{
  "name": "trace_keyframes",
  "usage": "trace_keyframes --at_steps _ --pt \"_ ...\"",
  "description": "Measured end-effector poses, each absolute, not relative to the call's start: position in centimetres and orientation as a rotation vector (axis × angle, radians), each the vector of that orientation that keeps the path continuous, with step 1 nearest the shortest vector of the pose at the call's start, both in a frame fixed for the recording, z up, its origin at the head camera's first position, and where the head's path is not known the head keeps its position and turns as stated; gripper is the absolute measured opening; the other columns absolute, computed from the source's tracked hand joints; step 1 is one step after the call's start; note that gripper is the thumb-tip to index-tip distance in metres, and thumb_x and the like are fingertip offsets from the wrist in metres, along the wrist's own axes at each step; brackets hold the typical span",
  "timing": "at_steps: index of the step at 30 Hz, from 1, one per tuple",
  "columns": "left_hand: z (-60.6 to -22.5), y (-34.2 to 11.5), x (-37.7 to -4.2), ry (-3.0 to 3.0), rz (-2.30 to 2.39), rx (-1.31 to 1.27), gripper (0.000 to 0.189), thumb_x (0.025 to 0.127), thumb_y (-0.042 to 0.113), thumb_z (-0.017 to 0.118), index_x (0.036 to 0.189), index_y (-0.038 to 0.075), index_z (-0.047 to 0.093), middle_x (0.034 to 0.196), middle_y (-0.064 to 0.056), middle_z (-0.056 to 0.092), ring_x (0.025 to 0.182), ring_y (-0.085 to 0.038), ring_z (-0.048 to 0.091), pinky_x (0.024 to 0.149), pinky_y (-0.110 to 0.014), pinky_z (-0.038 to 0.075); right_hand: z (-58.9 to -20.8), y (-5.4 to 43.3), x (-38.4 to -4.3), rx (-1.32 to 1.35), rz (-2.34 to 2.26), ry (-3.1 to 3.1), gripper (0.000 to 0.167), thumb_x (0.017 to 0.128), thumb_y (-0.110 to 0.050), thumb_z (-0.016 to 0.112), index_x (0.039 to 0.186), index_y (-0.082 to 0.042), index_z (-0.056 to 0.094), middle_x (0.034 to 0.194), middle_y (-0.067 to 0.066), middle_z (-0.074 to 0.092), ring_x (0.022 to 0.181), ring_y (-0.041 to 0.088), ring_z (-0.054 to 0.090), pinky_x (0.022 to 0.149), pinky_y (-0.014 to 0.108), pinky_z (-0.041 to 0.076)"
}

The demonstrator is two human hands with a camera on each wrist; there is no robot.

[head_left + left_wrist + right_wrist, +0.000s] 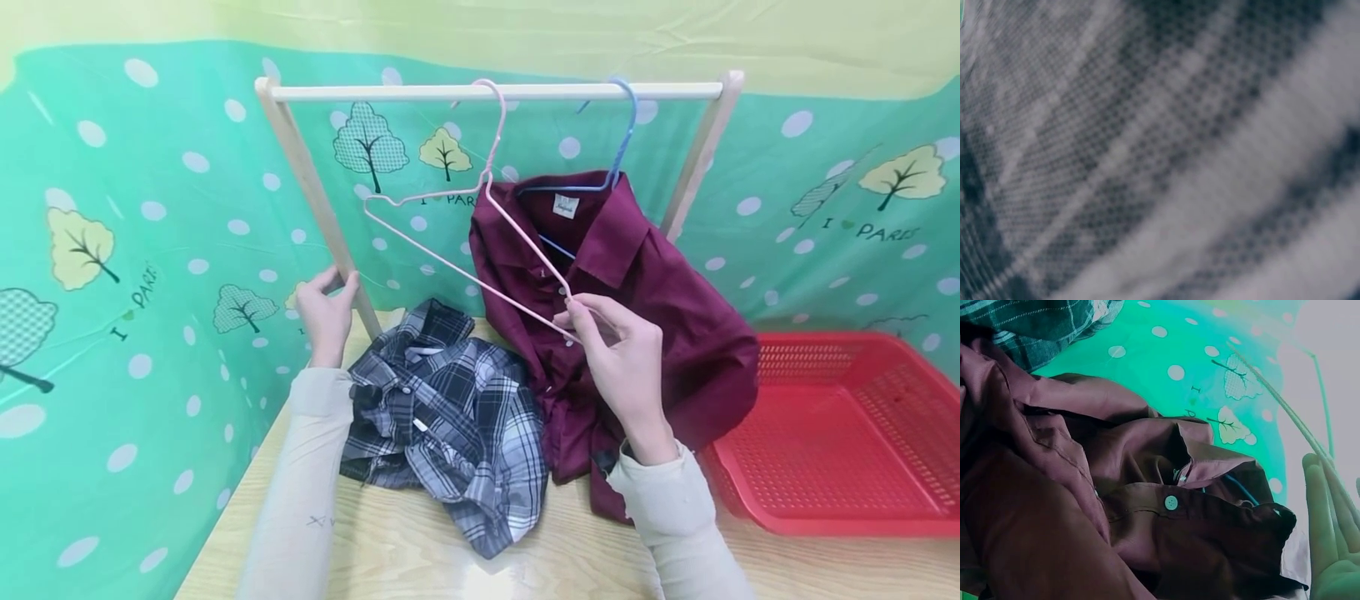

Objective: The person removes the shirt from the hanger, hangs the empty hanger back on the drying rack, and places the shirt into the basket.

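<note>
Note pink wire hanger (489, 173) hooked over white rail (420, 92), slanting lengthwise down toward the right. Pinched at its lower right corner by right hand (626, 354), the nearer. Compare left hand (327, 315), apart from the hanger, at left wooden post (310, 183); cannot tell whether gripping it.

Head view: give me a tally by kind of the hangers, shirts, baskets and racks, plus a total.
Hangers: 2 (pink hanger, blue hanger)
Shirts: 2 (plaid shirt, maroon shirt)
Baskets: 1 (red basket)
Racks: 1 (clothes rack)
Total: 6
</note>
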State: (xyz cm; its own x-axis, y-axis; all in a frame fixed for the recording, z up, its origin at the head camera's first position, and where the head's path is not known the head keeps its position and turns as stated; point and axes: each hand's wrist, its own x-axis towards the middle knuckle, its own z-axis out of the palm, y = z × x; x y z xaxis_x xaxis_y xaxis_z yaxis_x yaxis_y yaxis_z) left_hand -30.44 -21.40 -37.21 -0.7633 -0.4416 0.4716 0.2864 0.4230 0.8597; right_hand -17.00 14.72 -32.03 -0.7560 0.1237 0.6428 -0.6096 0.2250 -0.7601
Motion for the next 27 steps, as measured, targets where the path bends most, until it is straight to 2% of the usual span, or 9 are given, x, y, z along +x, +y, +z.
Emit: trace_keyframes --at_steps 4,11,15,20,24,27 --pt "-37.2 -21.4 -30.4 -2.009 -1.382 0.121 0.022 0.089 0.018 0.073 0.108 0.006 0.077 0.105 -0.016 0.075 0.098 -0.029 0.071 0.097 -0.037 0.054 -32.0 14.8 -16.6 0.419 1.628 -1.943 0.015 0.095 -0.011 0.067 0.104 -0.001 0.074 0.09 0.016 0.076 0.081 0.011 0.074 0.075 0.028 0.061" --pt "-37.1 -21.3 -30.3 -1.995 -1.382 0.116 0.022 0.089 0.016 0.073 0.108 0.006 0.077 0.104 -0.017 0.075 0.098 -0.03 0.071 0.097 -0.039 0.054 -32.2 15.2 -16.2 0.409 1.755 -1.942 0.02 0.095 -0.008 0.066 0.109 0.005 0.071 0.097 0.021 0.074 0.083 0.013 0.073 0.077 0.027 0.061" --pt "-37.2 -21.3 -30.2 -1.988 -1.394 0.109 0.023 0.089 0.016 0.073 0.11 0.006 0.076 0.104 -0.017 0.074 0.098 -0.029 0.071 0.096 -0.038 0.055 -32.7 15.5 -15.9 0.408 1.746 -1.971 0.02 0.095 -0.01 0.066 0.112 0.0 0.072 0.099 0.019 0.075 0.078 0.009 0.072 0.074 0.022 0.059" --pt "-37.3 -21.3 -30.1 -1.987 -1.4 0.108 0.023 0.089 0.016 0.073 0.11 0.006 0.076 0.104 -0.018 0.074 0.099 -0.03 0.071 0.097 -0.039 0.055 -33.7 15.9 -15.7 0.439 1.751 -2.031 0.027 0.095 -0.008 0.067 0.122 -0.005 0.069 0.11 0.015 0.073 0.087 0.008 0.071 0.076 0.022 0.059" --pt "-37.1 -21.3 -30.1 -1.991 -1.388 0.106 0.022 0.089 0.015 0.073 0.108 0.005 0.077 0.103 -0.018 0.074 0.098 -0.03 0.071 0.096 -0.038 0.055 -34.6 16.1 -15.9 0.427 1.671 -2.189 0.038 0.094 -0.017 0.069 0.132 -0.011 0.064 0.12 0.007 0.071 0.097 0.004 0.07 0.082 0.017 0.056" --pt "-37.1 -21.3 -30.2 -1.993 -1.38 0.107 0.021 0.089 0.015 0.073 0.108 0.005 0.077 0.103 -0.017 0.075 0.096 -0.028 0.072 0.095 -0.036 0.055 -35.3 16.2 -16.0 0.412 1.597 -2.347 0.047 0.093 -0.028 0.071 0.137 -0.016 0.06 0.121 0.004 0.071 0.103 0.004 0.069 0.085 0.013 0.053"
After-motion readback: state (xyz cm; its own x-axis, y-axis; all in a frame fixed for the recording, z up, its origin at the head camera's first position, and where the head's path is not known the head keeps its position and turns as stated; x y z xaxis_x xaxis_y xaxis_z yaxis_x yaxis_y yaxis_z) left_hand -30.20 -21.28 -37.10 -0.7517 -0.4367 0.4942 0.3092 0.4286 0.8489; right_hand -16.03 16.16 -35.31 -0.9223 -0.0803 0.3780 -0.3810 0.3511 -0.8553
